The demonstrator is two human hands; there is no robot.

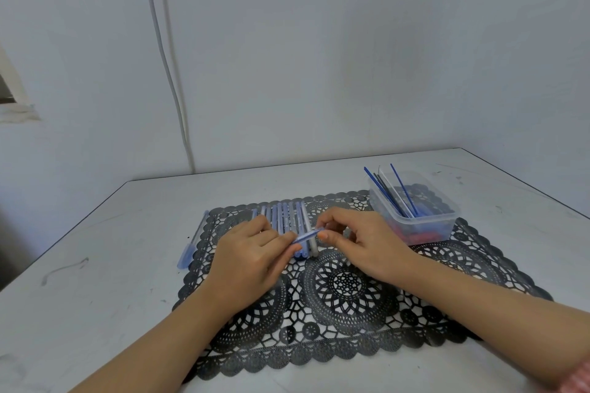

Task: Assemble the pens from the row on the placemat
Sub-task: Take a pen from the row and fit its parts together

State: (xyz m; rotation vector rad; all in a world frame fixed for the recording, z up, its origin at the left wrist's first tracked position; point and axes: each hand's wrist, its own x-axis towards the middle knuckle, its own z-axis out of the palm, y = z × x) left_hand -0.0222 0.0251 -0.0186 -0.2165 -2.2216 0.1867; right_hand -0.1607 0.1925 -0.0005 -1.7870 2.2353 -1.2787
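Row of pens [284, 217] on a black lace placemat [344, 284], one lifted.
The clear, blue-filled pens lie side by side at the mat's far middle. One blue pen [307, 235] is tilted just above the row, with the left hand [252, 252] and right hand [360, 239] pinching its ends. A capped pen [193, 241] lies along the mat's left edge.

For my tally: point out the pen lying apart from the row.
The blue capped pen at the black lace placemat's left edge, alone and unheld.
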